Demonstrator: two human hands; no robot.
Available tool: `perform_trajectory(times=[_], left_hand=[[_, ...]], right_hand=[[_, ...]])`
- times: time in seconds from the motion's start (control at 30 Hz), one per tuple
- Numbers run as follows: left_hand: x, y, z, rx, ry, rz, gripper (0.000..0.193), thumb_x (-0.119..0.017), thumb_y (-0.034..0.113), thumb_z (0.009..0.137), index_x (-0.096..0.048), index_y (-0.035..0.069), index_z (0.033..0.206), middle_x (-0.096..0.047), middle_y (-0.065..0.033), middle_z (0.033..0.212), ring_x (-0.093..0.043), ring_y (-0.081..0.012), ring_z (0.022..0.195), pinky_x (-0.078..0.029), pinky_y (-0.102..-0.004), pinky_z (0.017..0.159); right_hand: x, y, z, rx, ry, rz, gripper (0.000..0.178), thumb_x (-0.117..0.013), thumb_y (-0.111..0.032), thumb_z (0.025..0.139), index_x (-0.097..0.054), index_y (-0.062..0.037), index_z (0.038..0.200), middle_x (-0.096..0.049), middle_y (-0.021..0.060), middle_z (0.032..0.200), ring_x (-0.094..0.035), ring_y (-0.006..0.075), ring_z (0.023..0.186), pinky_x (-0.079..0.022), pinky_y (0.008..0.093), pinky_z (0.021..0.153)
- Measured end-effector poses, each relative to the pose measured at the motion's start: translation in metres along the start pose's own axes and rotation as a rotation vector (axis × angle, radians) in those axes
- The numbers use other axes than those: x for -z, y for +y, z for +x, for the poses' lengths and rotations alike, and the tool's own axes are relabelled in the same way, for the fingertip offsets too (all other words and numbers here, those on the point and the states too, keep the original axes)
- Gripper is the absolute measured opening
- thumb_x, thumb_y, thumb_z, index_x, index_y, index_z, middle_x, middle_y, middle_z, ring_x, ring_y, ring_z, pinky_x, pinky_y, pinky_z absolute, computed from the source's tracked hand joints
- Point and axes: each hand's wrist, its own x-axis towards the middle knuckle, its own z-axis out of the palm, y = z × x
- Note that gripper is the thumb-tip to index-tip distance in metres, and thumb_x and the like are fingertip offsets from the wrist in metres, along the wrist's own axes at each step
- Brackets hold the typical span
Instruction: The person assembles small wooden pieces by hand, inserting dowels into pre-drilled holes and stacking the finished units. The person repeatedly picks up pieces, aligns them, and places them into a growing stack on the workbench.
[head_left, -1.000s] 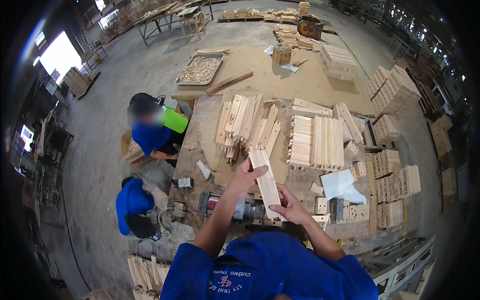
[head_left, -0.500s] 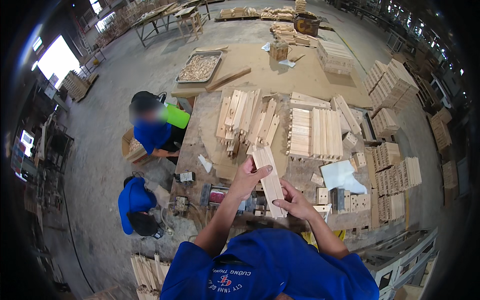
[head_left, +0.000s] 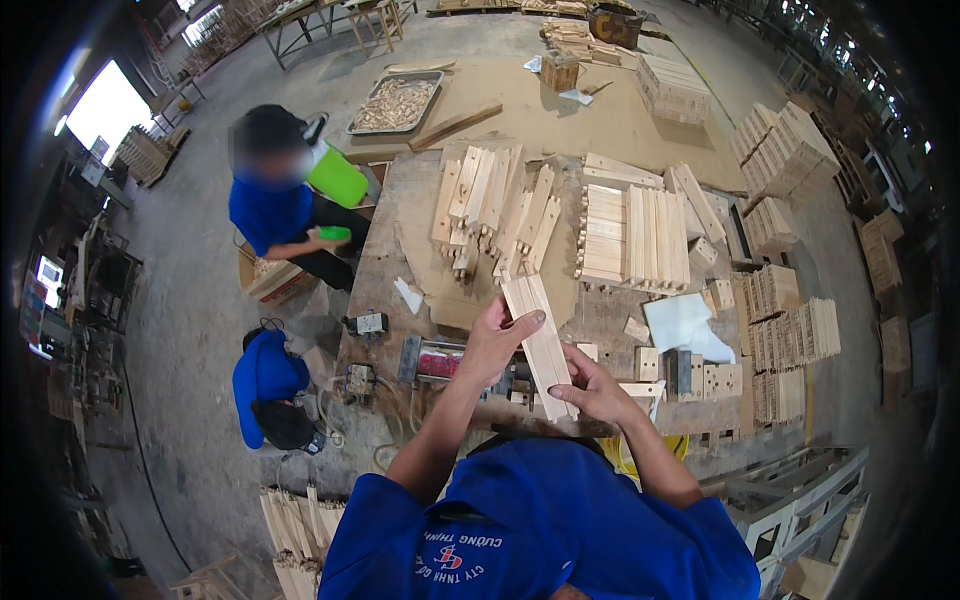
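My left hand [head_left: 497, 343] is closed around the upper left side of a small bundle of wooden strips [head_left: 541, 335], its thumb lying across the top face. Lower down on the right edge, my right hand [head_left: 592, 389] grips the same strips with its thumb on top. The bundle tilts over the near edge of the workbench [head_left: 400, 215], its far end close to a loose pile of wooden strips [head_left: 487, 195]. Right of that pile lies a neat row of strips [head_left: 632, 238]. A metal clamp-like fixture with a red part [head_left: 437, 362] sits beside my left forearm.
Drilled wooden blocks [head_left: 715, 381] and a white sheet [head_left: 688, 328] lie at the bench's right. Wood stacks [head_left: 790, 150] stand beyond. At the left, a co-worker [head_left: 285, 210] holds something green [head_left: 334, 233]; another person [head_left: 270, 390] bends low. A tray of wood pieces [head_left: 398, 102] lies farther off.
The strips stay in both my hands, in nearly the same pose. The upper co-worker has straightened, and a green object now shows in that person's hand. The view has shifted slightly.
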Motion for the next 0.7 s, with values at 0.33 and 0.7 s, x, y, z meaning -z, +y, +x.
perform_trajectory(times=[0.33,0.7], left_hand=[[-0.023,-0.038,-0.008,-0.124,0.318,0.028,0.025,-0.073,0.008,0.098,-0.060,0.001,0.117,-0.071,-0.0059,0.105,-0.065,-0.0093,0.089,-0.054,-0.0261,0.079],[-0.009,-0.081,-0.052,0.159,0.311,0.001,0.041,-0.067,0.014,0.103,-0.052,0.001,0.139,-0.068,-0.0118,0.122,-0.069,-0.0190,0.104,-0.061,-0.0325,0.089]], right_hand=[[-0.034,-0.025,-0.002,0.274,0.434,-0.934,0.086,-0.085,-0.025,0.082,-0.042,0.0004,0.152,-0.059,0.0256,0.118,-0.062,0.0448,0.107,-0.051,0.0478,0.094],[0.007,-0.025,-0.008,-0.043,0.366,-1.295,0.067,-0.077,-0.009,0.078,-0.051,0.0006,0.140,-0.062,0.0221,0.117,-0.062,0.0418,0.108,-0.050,0.0499,0.095]])
